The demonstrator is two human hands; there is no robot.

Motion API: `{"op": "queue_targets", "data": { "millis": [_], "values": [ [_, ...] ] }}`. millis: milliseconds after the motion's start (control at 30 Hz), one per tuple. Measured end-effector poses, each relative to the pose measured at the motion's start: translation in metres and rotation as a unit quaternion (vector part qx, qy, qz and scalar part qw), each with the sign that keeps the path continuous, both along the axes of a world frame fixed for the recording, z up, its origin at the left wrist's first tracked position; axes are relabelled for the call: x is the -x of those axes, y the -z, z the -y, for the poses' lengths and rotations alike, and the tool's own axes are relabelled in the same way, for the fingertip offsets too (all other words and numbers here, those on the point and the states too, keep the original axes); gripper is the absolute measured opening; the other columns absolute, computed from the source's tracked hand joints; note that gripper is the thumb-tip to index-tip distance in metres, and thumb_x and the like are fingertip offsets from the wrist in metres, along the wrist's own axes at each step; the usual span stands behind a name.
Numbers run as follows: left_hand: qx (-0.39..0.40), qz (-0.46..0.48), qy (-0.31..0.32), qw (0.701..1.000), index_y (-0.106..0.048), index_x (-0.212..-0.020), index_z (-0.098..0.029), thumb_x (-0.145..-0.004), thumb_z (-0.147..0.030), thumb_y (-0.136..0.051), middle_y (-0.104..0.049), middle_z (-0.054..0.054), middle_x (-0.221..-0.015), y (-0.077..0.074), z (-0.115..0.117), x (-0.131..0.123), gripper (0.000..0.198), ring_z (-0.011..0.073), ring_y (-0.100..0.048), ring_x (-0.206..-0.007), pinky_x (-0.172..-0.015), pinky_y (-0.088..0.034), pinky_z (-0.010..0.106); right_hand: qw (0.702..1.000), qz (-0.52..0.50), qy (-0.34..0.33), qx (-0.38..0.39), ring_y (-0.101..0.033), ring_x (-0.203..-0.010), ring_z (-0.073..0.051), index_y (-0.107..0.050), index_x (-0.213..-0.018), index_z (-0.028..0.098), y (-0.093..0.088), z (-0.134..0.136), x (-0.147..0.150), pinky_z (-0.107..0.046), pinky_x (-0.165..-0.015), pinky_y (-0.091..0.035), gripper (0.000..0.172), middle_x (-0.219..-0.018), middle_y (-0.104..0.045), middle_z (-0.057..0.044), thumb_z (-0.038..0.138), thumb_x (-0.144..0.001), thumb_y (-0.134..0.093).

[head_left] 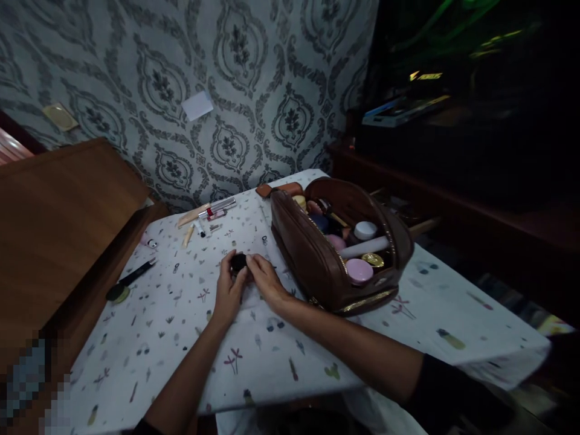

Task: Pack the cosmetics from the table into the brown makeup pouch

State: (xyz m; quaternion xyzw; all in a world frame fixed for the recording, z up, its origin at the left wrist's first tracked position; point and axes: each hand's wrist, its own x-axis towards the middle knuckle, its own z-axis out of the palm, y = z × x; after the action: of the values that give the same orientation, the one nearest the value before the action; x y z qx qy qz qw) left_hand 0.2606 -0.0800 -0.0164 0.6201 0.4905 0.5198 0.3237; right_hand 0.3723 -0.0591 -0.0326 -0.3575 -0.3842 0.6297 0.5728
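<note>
Both of my hands meet over the middle of the table around a small dark round item (pixel 238 262), which looks like a little black jar or compact. My left hand (pixel 229 287) wraps its near side, while the fingers of my right hand (pixel 265 277) press against its right edge. Just right of my hands stands an open brown makeup bag (pixel 308 254) with a gold zipper. Inside it show a pink round container (pixel 359 271), a white-lidded jar (pixel 365 230), a pale tube (pixel 365 248) and a gold round item (pixel 373 260).
Several lipsticks and tubes (pixel 217 208) lie at the table's far left. A black pen-like stick (pixel 138 273) and a green round container (pixel 118 293) rest near the left edge, beside a wooden panel (pixel 67 217). An orange-brown pouch (pixel 287 188) is behind the bag. Patterned wall behind.
</note>
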Motion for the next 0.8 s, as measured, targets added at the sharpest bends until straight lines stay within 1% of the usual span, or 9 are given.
{"op": "queue_targets", "data": {
  "millis": [100, 167, 300, 433, 500, 567, 633, 667, 800],
  "values": [
    [0.018, 0.006, 0.001, 1.0, -0.053, -0.136, -0.027, -0.091, -0.056, -0.058, -0.056, 0.008, -0.142, -0.001, 0.003, -0.001, 0.053, 0.0244, -0.05, -0.134, -0.118, -0.031, 0.04, 1.0, 0.01, -0.027, -0.001, -0.061, -0.081, -0.017, -0.062, -0.098, 0.022, -0.001, 0.005, 0.004, -0.029, -0.069, -0.053, 0.044, -0.089, -0.063, -0.003, 0.063, -0.086, -0.052],
    [0.052, 0.054, 0.002, 0.997, -0.051, -0.138, -0.028, -0.09, -0.064, -0.054, -0.055, 0.009, -0.145, -0.002, 0.004, -0.002, 0.059, 0.0253, -0.054, -0.13, -0.114, -0.038, 0.042, 0.998, 0.021, -0.052, 0.002, -0.062, -0.071, -0.017, -0.062, -0.1, 0.022, -0.002, 0.01, 0.007, -0.03, -0.06, -0.052, 0.045, -0.084, -0.063, -0.004, 0.063, -0.088, -0.048],
    [0.109, 0.167, -0.008, 0.98, -0.054, -0.134, -0.03, -0.081, -0.077, -0.055, -0.059, 0.01, -0.143, -0.007, 0.003, 0.0, 0.071, 0.0264, -0.067, -0.107, -0.09, -0.055, 0.041, 0.995, 0.05, -0.082, -0.015, -0.059, -0.064, -0.018, -0.062, -0.089, 0.019, -0.004, 0.015, 0.009, -0.03, -0.052, -0.047, 0.042, -0.078, -0.062, -0.004, 0.061, -0.084, -0.056],
    [0.136, 0.257, 0.016, 0.957, -0.064, -0.122, -0.025, -0.075, -0.082, -0.056, -0.068, 0.013, -0.129, -0.011, -0.002, 0.005, 0.074, 0.027, -0.069, -0.099, -0.087, -0.055, 0.042, 0.994, 0.073, -0.064, -0.049, -0.057, -0.07, -0.017, -0.062, -0.079, 0.017, -0.008, 0.015, 0.006, -0.029, -0.063, -0.045, 0.031, -0.075, -0.061, -0.002, 0.046, -0.076, -0.071],
    [0.149, 0.278, 0.024, 0.949, -0.067, -0.12, -0.024, -0.075, -0.082, -0.056, -0.068, 0.014, -0.13, -0.013, -0.002, 0.006, 0.074, 0.0274, -0.069, -0.099, -0.089, -0.054, 0.044, 0.992, 0.081, -0.063, -0.07, -0.06, -0.077, -0.017, -0.066, -0.086, 0.016, -0.011, 0.016, 0.004, -0.029, -0.071, -0.046, 0.027, -0.08, -0.065, -0.001, 0.036, -0.071, -0.076],
    [0.16, 0.285, 0.017, 0.945, -0.068, -0.119, -0.023, -0.074, -0.082, -0.057, -0.067, 0.014, -0.131, -0.014, -0.001, 0.006, 0.075, 0.0276, -0.069, -0.1, -0.091, -0.053, 0.045, 0.986, 0.122, -0.059, -0.099, -0.063, -0.082, -0.018, -0.068, -0.1, 0.016, -0.014, 0.019, 0.002, -0.028, -0.076, -0.047, 0.035, -0.089, -0.068, -0.001, 0.029, -0.069, -0.079],
    [0.173, 0.29, 0.008, 0.941, -0.068, -0.119, -0.024, -0.075, -0.081, -0.057, -0.066, 0.013, -0.133, -0.015, 0.0, 0.004, 0.073, 0.0289, -0.067, -0.108, -0.097, -0.051, 0.045, 0.964, 0.216, -0.048, -0.147, -0.065, -0.089, -0.02, -0.066, -0.112, 0.018, -0.019, 0.023, -0.001, -0.03, -0.08, -0.049, 0.045, -0.098, -0.07, -0.003, 0.026, -0.07, -0.081],
    [0.181, 0.295, 0.006, 0.938, -0.068, -0.12, -0.025, -0.076, -0.081, -0.056, -0.066, 0.012, -0.133, -0.016, 0.001, 0.003, 0.072, 0.0298, -0.065, -0.115, -0.102, -0.048, 0.046, 0.944, 0.274, -0.046, -0.178, -0.066, -0.094, -0.022, -0.064, -0.116, 0.019, -0.021, 0.026, -0.004, -0.032, -0.083, -0.05, 0.048, -0.103, -0.07, -0.004, 0.024, -0.072, -0.081],
    [0.211, 0.334, 0.001, 0.919, -0.07, -0.117, -0.024, -0.085, -0.075, -0.049, -0.066, 0.011, -0.133, -0.025, 0.006, -0.002, 0.064, 0.0298, -0.054, -0.133, -0.116, -0.036, 0.048, 0.826, 0.463, -0.084, -0.31, -0.063, -0.11, -0.029, -0.056, -0.126, 0.013, -0.036, 0.034, -0.013, -0.041, -0.092, -0.053, 0.046, -0.119, -0.066, -0.014, 0.022, -0.084, -0.073]
  ]
}}
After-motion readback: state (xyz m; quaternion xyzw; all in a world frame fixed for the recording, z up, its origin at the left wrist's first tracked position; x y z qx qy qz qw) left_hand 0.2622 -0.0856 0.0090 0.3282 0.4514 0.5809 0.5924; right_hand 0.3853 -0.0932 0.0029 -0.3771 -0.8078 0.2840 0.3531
